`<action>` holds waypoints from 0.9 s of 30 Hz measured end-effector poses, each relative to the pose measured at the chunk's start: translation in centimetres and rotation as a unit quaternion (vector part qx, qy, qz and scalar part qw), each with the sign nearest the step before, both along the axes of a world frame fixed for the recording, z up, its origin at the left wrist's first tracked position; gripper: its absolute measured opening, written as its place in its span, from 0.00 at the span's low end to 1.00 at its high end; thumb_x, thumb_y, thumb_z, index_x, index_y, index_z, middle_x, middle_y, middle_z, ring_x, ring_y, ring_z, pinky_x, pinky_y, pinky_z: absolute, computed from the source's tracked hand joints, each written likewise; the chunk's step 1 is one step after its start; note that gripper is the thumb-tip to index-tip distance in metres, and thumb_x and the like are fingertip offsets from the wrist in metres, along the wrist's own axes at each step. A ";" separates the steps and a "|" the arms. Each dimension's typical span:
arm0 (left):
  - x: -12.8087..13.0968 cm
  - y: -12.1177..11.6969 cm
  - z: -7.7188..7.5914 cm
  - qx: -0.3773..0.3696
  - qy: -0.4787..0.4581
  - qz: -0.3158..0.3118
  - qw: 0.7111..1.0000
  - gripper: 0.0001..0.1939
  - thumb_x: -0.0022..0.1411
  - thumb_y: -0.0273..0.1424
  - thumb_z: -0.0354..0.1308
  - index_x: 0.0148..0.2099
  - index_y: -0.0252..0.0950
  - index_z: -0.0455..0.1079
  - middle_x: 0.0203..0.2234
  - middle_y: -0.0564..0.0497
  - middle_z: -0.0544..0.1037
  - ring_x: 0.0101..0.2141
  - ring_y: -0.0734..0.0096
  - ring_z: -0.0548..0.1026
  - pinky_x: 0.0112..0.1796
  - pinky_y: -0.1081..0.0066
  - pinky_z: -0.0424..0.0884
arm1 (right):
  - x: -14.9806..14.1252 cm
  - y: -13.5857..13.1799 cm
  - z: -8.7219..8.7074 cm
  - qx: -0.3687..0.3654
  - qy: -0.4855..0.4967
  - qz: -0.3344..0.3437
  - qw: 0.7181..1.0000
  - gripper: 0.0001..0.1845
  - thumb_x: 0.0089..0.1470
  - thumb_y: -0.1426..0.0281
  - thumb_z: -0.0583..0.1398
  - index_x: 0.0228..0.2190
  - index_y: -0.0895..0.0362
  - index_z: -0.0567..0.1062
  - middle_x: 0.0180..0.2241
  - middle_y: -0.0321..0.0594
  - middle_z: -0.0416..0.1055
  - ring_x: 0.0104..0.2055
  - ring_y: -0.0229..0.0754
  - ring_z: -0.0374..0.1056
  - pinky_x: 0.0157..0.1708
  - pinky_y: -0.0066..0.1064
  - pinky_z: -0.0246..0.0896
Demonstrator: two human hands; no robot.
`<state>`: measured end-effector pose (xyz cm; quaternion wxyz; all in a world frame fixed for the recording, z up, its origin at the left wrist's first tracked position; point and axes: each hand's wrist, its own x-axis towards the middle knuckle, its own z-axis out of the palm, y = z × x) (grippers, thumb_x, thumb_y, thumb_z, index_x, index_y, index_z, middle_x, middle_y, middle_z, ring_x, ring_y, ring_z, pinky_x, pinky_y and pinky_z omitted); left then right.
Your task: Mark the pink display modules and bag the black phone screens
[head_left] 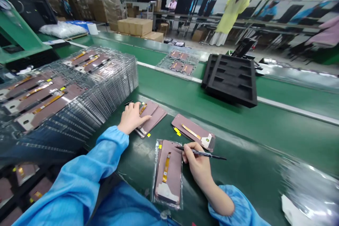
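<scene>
My right hand (pixel 197 164) grips a slim black pen (pixel 210 155), its tip over the upper end of a phone screen panel (pixel 173 166). That mauve panel, with a gold flex cable and a white patch, lies on a clear plastic sleeve (pixel 181 203) in front of me. To the left, my left hand (pixel 134 118) rests over a small stack of similar panels (pixel 155 118), thumb stretched out and fingers apart, their tips at the stack's far side. Another small stack of panels (pixel 193 130) with yellow tabs lies between and beyond my hands.
A tall pile of clear trays (pixel 113 84) with panels stands at left. Across the green bench (pixel 164 88) are a tray of panels (pixel 182 64) and tilted black foam trays (pixel 230 79). A person in yellow (pixel 230 14) stands beyond. Lower left, a black tray holds panels (pixel 39 189).
</scene>
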<state>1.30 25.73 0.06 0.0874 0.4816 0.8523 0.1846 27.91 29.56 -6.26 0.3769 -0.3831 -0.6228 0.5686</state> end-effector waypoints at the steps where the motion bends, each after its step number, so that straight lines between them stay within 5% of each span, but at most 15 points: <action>1: -0.6 0.7 -0.1 -0.012 -0.004 0.014 1.000 0.37 0.54 0.47 0.65 0.58 0.30 0.62 0.53 0.31 0.68 0.54 0.37 0.65 0.52 0.49 0.62 | 0.0 0.0 -0.1 0.001 -0.001 0.002 1.000 0.20 0.55 0.53 0.61 0.25 0.55 0.67 0.17 0.31 0.65 0.17 0.34 0.59 0.19 0.25 0.56; 6: -1.9 2.6 -1.0 -0.030 -0.072 0.053 0.996 0.37 0.43 0.47 0.72 0.50 0.32 0.66 0.47 0.33 0.75 0.50 0.40 0.73 0.47 0.56 0.66 | 0.0 -0.2 -0.3 0.013 -0.014 0.011 1.000 0.21 0.55 0.50 0.60 0.25 0.55 0.67 0.16 0.31 0.63 0.18 0.35 0.59 0.20 0.26 0.56; 10: -2.9 2.2 0.2 0.040 -0.170 0.057 0.983 0.37 0.41 0.50 0.70 0.47 0.31 0.68 0.46 0.34 0.77 0.48 0.43 0.74 0.44 0.61 0.68 | 0.0 -0.1 -0.5 0.013 -0.006 0.009 1.000 0.22 0.55 0.50 0.60 0.24 0.55 0.67 0.15 0.31 0.63 0.17 0.35 0.59 0.19 0.26 0.56; 15: -0.7 -1.6 3.0 0.124 -0.346 0.016 0.930 0.33 0.63 0.57 0.40 0.46 0.34 0.69 0.40 0.44 0.79 0.39 0.59 0.77 0.36 0.67 0.71 | 0.2 1.0 -0.2 0.013 0.056 -0.038 0.998 0.22 0.54 0.51 0.62 0.24 0.56 0.67 0.17 0.31 0.64 0.17 0.33 0.59 0.18 0.25 0.55; 18: 3.2 -5.1 3.3 0.116 -0.426 -0.010 0.897 0.25 0.61 0.52 0.51 0.45 0.35 0.68 0.35 0.47 0.78 0.32 0.65 0.76 0.32 0.70 0.70 | 0.4 1.9 0.2 0.006 0.079 -0.065 0.995 0.22 0.53 0.51 0.63 0.24 0.55 0.67 0.18 0.31 0.64 0.16 0.33 0.59 0.17 0.24 0.55; 21: 7.3 -7.8 1.8 0.063 -0.559 -0.049 0.825 0.24 0.61 0.47 0.57 0.51 0.35 0.66 0.28 0.52 0.76 0.27 0.71 0.73 0.27 0.74 0.67 | 0.7 2.6 0.4 0.005 0.089 -0.086 0.992 0.21 0.53 0.52 0.63 0.25 0.55 0.67 0.18 0.30 0.64 0.17 0.32 0.59 0.17 0.24 0.55; 23: 9.3 -8.7 -0.1 0.034 -0.583 -0.064 0.809 0.33 0.59 0.45 0.59 0.60 0.35 0.57 0.28 0.52 0.76 0.24 0.72 0.72 0.22 0.76 0.64 | 0.8 2.9 0.5 0.006 0.094 -0.092 0.991 0.20 0.53 0.53 0.63 0.24 0.55 0.67 0.19 0.30 0.64 0.17 0.32 0.59 0.17 0.23 0.55; 27: 11.2 -8.8 -3.0 0.004 -0.494 -0.063 0.867 0.42 0.60 0.36 0.56 0.70 0.37 0.38 0.31 0.52 0.76 0.26 0.68 0.73 0.23 0.72 0.66 | 0.8 2.9 0.6 0.009 0.094 -0.092 0.991 0.20 0.54 0.53 0.62 0.24 0.55 0.66 0.18 0.30 0.63 0.17 0.32 0.59 0.16 0.24 0.54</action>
